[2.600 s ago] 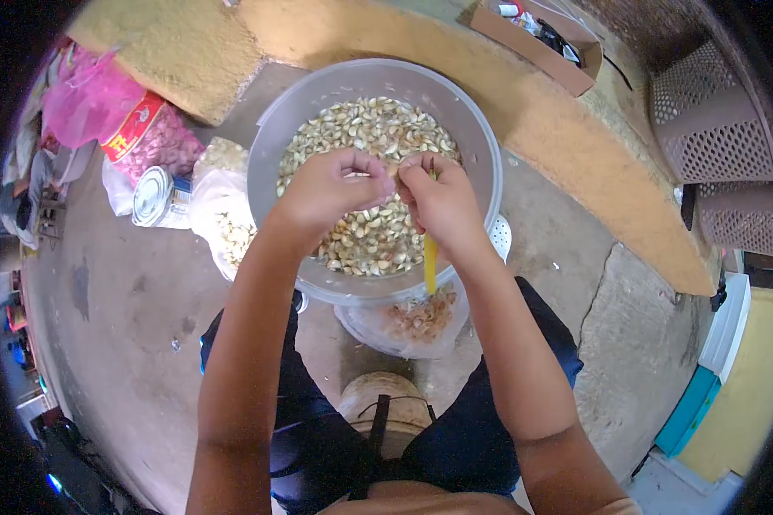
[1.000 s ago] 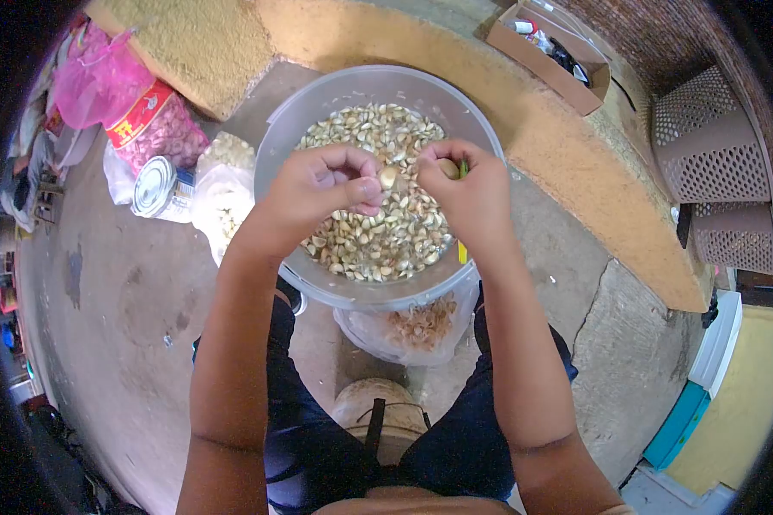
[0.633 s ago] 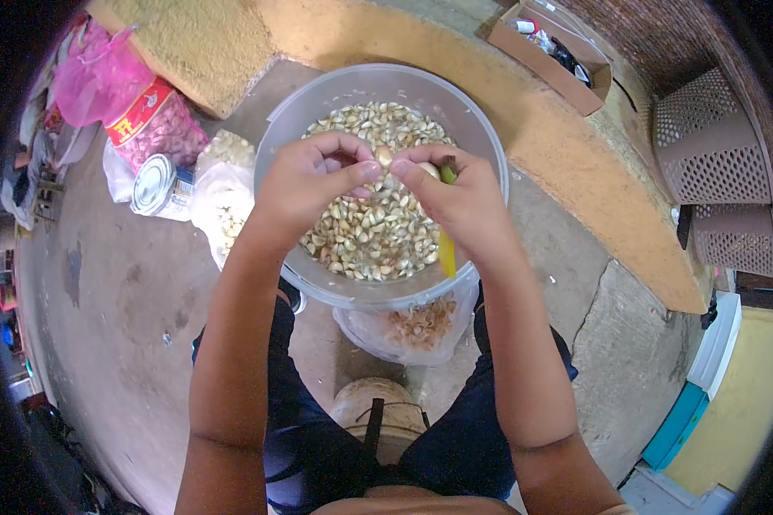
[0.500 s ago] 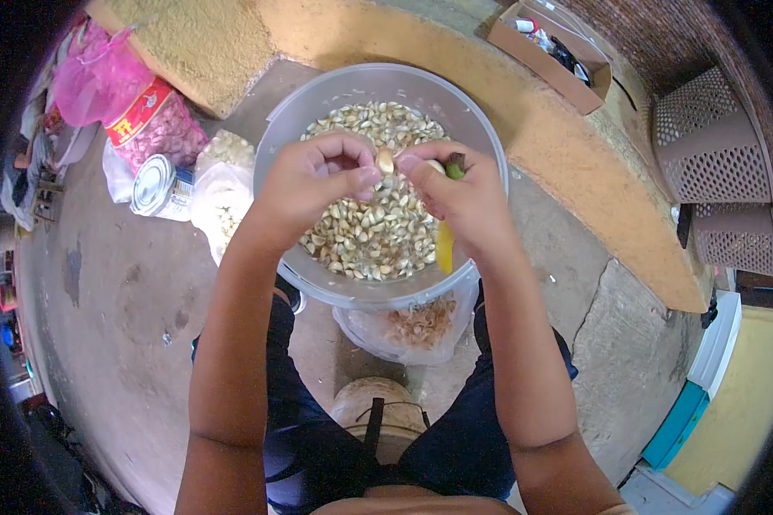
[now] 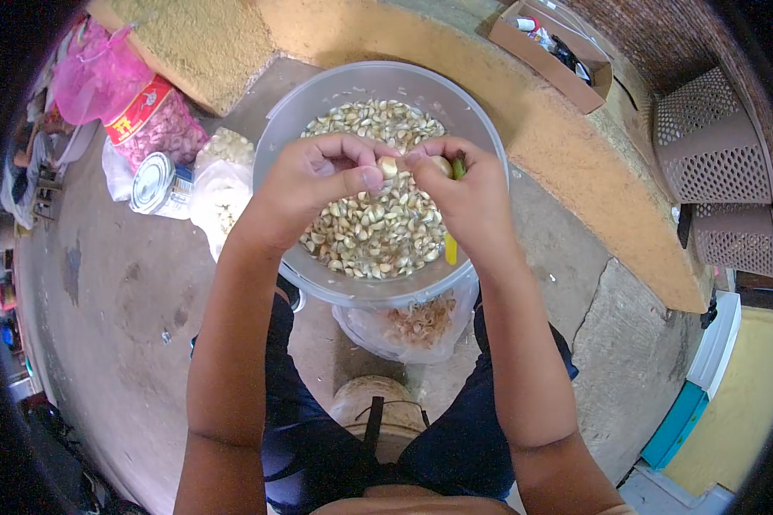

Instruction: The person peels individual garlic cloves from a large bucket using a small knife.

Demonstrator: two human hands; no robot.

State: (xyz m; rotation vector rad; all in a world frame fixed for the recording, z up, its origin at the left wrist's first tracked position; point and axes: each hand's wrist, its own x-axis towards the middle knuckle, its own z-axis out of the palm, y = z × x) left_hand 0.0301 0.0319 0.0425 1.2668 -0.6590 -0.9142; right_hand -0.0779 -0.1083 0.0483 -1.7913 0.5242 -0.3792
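Above a large grey tub (image 5: pixel 270 163), my left hand (image 5: pixel 322 176) pinches a pale garlic clove (image 5: pixel 388 166) between thumb and fingers. My right hand (image 5: pixel 468 184) is closed close beside it, thumb and fingertip at the clove's right side. A slim yellow piece (image 5: pixel 451 249) sticks out below my right palm, and a green end (image 5: pixel 459 165) shows above near the knuckles; the hand hides what lies between. Another pale, rounded piece (image 5: pixel 442 165) sits in the right fingers. Many garlic cloves (image 5: pixel 369 236) lie in water in the tub.
A clear bag of papery skins (image 5: pixel 416 326) lies below the tub, near a bucket (image 5: pixel 374 403) between my legs. At left are a pink mesh sack of garlic (image 5: pixel 159 124), a can (image 5: pixel 159 184) and a white bag (image 5: pixel 219 202). A cardboard box (image 5: pixel 550 60) sits on the ledge.
The clove in my left fingers has turned and shows a paler face. My right hand has tilted slightly, with less of the yellow piece showing.
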